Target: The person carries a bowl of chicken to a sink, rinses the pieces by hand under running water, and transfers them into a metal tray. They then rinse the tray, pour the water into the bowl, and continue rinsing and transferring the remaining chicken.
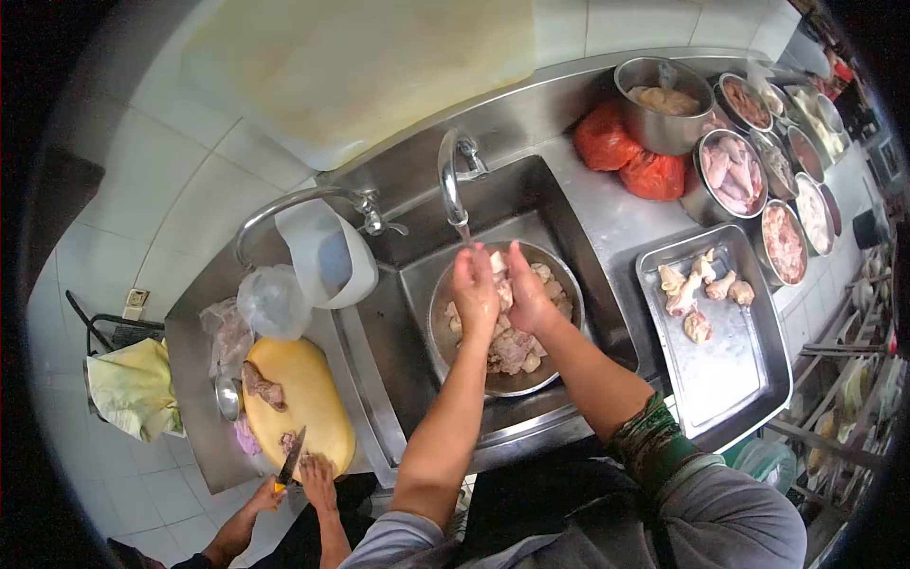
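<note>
My left hand [476,292] is under the spout of the middle tap [453,185], palm turned up and fingers stretched out. Beside it my right hand [531,296] is held with its fingers extended and the palm facing inward. Both hands are over a round metal bowl [438,327] standing in the steel sink [398,284]. Pale raw meat pieces [512,351] fill the bowl, partly hidden by my hands and forearms. Neither hand grips anything.
At left, a person's hands hold a knife [292,460] over meat on a yellow cutting board [313,379]. A white plastic container [327,251] stands near the second tap. Right of the sink are a metal tray [725,379] with meat pieces, red bags [607,137] and several filled bowls.
</note>
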The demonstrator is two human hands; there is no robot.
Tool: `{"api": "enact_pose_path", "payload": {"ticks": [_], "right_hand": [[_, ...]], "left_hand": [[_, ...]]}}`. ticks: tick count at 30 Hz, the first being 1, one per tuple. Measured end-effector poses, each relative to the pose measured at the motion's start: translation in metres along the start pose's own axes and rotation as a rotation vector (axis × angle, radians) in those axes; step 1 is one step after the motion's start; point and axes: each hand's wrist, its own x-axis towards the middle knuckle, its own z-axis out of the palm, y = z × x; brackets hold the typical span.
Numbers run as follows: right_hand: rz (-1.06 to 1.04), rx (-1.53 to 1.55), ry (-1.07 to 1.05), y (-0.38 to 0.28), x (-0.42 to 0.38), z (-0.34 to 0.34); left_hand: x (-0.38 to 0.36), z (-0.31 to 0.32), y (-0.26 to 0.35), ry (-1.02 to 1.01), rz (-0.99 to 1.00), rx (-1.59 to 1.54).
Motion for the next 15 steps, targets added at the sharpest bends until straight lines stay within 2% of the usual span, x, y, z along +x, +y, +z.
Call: {"api": "enact_pose_path", "payload": {"ticks": [2, 3, 7, 9, 13, 15], "right_hand": [[-0.080, -0.143, 0.014, 0.000, 0.007, -0.012], [-0.153, -0.234, 0.012, 0.000, 0.010, -0.017], [-0.342, -0.366, -0.061, 0.000, 0.010, -0.033], [-0.352, -0.411, -0.087, -0.004, 0.006, -0.028], [-0.284, -0.491, -0.128, -0.005, 0.001, -0.025], [-0.333, -0.486, -0.034, 0.000, 0.004, -0.013]], "left_hand": [[-0.012, 0.002, -0.001, 0.008, 0.165, 0.070], [-0.021, -0.005, 0.009, -0.017, 0.151, 0.187], [-0.031, -0.018, 0.002, -0.032, 0.074, 0.068], [-0.034, -0.019, 0.009, -0.073, -0.014, -0.008], [-0.027, -0.014, 0.009, -0.014, 0.063, 0.146], [-0.017, -0.011, 0.005, 0.005, 0.098, 0.273]]}}
